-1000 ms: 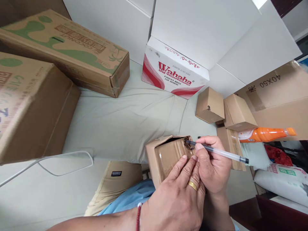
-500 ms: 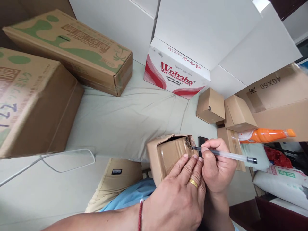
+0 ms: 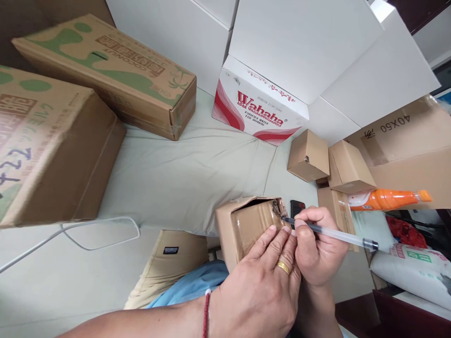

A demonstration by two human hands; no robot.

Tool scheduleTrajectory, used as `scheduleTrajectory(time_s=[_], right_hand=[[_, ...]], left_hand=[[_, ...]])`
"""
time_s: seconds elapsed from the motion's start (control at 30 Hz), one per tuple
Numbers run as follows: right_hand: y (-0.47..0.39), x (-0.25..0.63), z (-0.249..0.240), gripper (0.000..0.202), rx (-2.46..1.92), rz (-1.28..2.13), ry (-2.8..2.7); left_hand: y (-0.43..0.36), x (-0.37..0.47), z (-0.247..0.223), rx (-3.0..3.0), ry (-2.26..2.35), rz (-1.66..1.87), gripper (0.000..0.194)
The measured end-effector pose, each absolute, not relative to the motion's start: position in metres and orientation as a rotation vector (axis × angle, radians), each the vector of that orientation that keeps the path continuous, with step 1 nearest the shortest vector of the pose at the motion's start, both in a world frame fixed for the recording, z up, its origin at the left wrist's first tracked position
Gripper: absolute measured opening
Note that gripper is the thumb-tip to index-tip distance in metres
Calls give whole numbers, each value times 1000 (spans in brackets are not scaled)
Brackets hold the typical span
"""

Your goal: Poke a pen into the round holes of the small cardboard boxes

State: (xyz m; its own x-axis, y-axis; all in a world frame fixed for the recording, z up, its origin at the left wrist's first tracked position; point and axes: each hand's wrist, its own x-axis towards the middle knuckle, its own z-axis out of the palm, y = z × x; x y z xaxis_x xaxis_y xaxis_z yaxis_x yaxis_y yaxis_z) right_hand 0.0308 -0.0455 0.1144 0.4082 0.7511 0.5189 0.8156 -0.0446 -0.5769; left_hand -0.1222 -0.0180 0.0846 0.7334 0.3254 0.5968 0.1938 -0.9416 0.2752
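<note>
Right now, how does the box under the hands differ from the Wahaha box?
The held box is brown with a ragged hole near one corner; the Wahaha box is white and red, with no such hole showing. The left hand presses the held box; no hand touches the Wahaha box. Both are cardboard.

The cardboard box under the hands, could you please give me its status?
Left hand flat on box. Right hand gripping pen, tip at box's dark, ragged patch. Dark phone-like object nearby, seemingly not in the way.
</note>
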Motion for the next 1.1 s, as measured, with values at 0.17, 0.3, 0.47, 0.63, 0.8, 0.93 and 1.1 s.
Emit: scheduleTrajectory(time_s=[0.17, 0.3, 0.47, 0.63, 0.8, 0.93, 1.1], right_hand=[[-46, 30, 113, 13, -1784, -226, -1296], [-47, 31, 110, 7, -1767, -129, -1406], [-45, 31, 112, 7, -1778, -52, -1471], [-43, 31, 114, 7, -1828, -6, -1472], [-41, 28, 107, 9, -1717, -140, -1260], [-36, 42, 104, 20, -1492, -235, -868], [-43, 106, 79, 42, -1823, 141, -693]], left_hand=[[-18, -122, 86, 2741, 412, 981, 42], [-18, -121, 85, 2732, 410, 990, 45], [-20, -122, 80, 2719, 394, 1009, 44], [-20, -122, 81, 2704, 400, 1000, 43], [-18, -122, 83, 2727, 400, 997, 43], [-16, -124, 85, 2702, 392, 997, 37], [-16, -126, 85, 2621, 384, 961, 29]])
